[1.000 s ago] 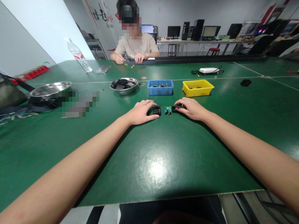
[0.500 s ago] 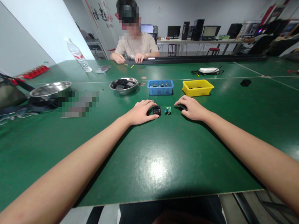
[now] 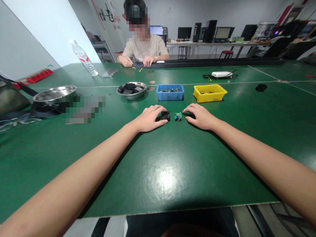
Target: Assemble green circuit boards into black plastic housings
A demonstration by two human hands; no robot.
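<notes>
My left hand (image 3: 153, 119) rests on the table with its thumb and fingers on either side of a small black plastic housing (image 3: 166, 116), gripping it. Just right of the housing lies a small green circuit board (image 3: 178, 116) with blue components, untouched. On the board's other side is my right hand (image 3: 201, 117), its thumb and forefinger apart and curved toward the board. A dark patch shows under those fingers; whether it is a black part or shadow I cannot tell.
Behind my hands stand a steel bowl (image 3: 131, 96) of black parts, a blue bin (image 3: 170, 96) of small parts and a yellow bin (image 3: 209, 96). A second steel bowl (image 3: 55, 93) and a bottle (image 3: 85, 59) are leftward. A person (image 3: 145, 47) sits opposite.
My right hand has moved a little left, closer to the circuit board. My left hand stays at the black housing. The view has shifted very slightly.
</notes>
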